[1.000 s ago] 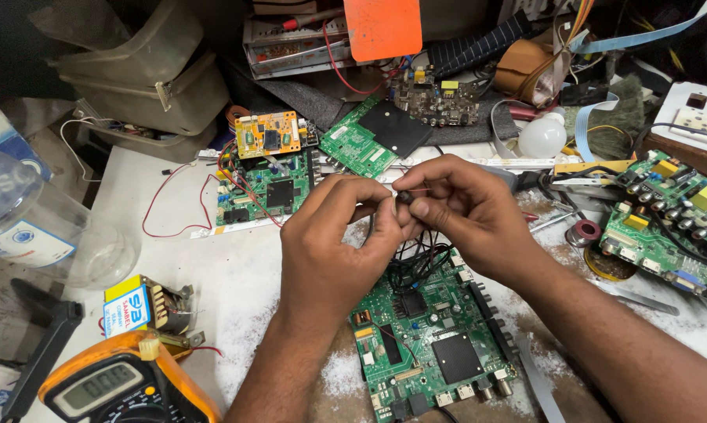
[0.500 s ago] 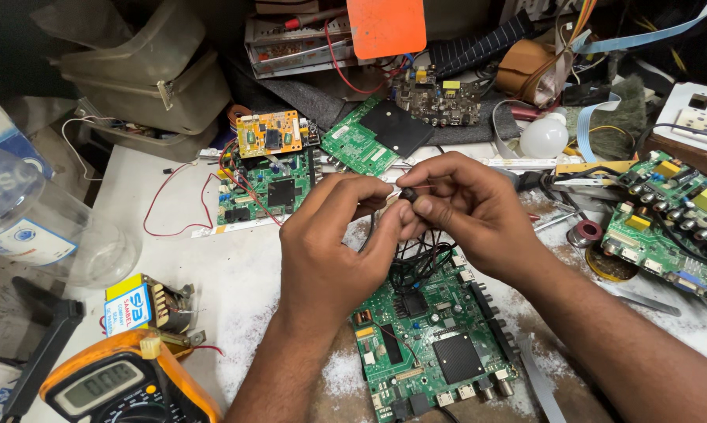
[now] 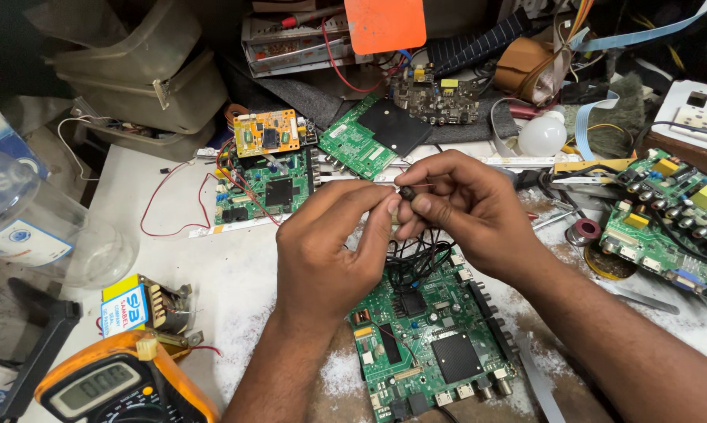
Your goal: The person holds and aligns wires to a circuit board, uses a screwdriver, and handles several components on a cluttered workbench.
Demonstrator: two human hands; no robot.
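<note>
Both hands [image 3: 400, 227] pinch a small part [image 3: 407, 193] above the green board [image 3: 432, 345].

left hand [image 3: 330, 251] grip pinched; right hand [image 3: 467, 207] grip pinched; fingertips meeting

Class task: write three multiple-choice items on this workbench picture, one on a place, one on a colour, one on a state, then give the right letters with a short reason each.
1. Where does the multimeter lie?
A. bottom left
B. top right
C. centre

2. What colour is the large circuit board under the hands?
A. blue
B. green
C. white

3. What are the left hand and right hand doing?
A. resting flat
B. pinching a small part together
C. holding the multimeter

Answers: 1 A, it sits at the lower left corner. 2 B, its surface is green. 3 B, both hands' fingertips meet on the part.
</note>
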